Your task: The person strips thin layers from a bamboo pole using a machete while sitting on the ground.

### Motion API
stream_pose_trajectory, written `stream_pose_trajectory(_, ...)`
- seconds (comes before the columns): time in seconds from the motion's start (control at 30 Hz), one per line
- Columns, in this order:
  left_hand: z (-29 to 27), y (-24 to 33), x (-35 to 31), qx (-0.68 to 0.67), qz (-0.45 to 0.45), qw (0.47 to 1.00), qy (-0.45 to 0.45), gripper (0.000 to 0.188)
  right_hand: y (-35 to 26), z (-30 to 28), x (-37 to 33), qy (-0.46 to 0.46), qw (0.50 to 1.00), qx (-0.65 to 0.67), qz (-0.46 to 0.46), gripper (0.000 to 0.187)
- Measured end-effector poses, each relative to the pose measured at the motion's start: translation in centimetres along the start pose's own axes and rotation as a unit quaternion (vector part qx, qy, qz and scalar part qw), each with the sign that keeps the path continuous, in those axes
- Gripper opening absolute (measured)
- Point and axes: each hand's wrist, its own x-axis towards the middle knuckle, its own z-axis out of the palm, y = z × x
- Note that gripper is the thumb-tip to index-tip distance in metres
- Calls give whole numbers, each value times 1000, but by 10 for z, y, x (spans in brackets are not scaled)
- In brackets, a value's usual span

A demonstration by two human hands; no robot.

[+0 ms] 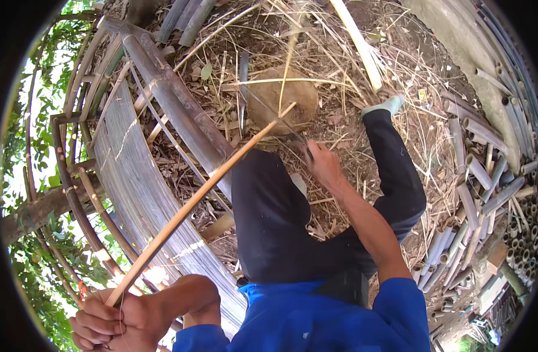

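Note:
My left hand (125, 320) is wrapped round the lower end of a long bamboo strip (201, 190) at the lower left. The strip slants up and to the right, its far end above a round wooden chopping block (301, 94). My right hand (327, 170) grips the dark handle of a knife. Its thin blade (291, 129) reaches up and to the left, meeting the strip near its far end. A thin pale sliver (288, 64) rises from that point. Left of the block lies another dark blade (244, 79).
A bamboo bench frame (175, 111) and a slatted bamboo panel (134, 158) stand on the left. Shavings and dry leaves (339, 117) litter the ground. A pale split pole (360, 47) lies ahead, near my foot (386, 105). Cut bamboo tubes (480, 170) are piled at the right.

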Motion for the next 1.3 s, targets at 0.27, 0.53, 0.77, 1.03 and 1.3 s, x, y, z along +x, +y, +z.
stream_pose_trajectory(0.27,-17,4,15,0,-18,999,-36,31,85,3,-22,-59,979,-62,184,31)
stream_pose_trajectory(0.53,46,-16,-9,-15,13,1000,16,24,-84,-89,-15,-82,973,123,177,26)
stream_pose_trajectory(0.77,46,0,-43,-47,-15,994,-99,42,-226,-151,-43,24,979,167,-112,25)
stream_pose_trajectory(1.03,47,9,-46,-26,-3,998,-58,41,-248,-152,-53,0,979,115,-169,25)
stream_pose_trajectory(1.3,40,7,-49,-37,-2,998,-56,36,-211,-134,-48,-14,991,40,-129,19)
